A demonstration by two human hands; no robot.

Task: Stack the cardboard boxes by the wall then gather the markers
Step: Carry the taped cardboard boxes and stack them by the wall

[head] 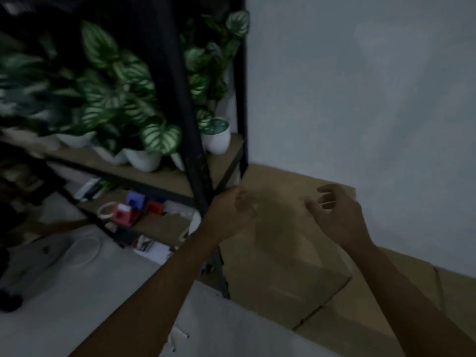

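Grips: left hand (229,212) and right hand (337,212) loosely curled, holding nothing, over upper cardboard box (278,243) against wall (360,99), lower box (386,305) at 5 o'clock; advise squaring edges flush; markers unidentifiable.

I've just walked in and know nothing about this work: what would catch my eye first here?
Two bare hands, the left hand and right hand, reach over a cardboard box set against the pale wall. To the left, a black shelf holds striped-leaf plants in white pots.
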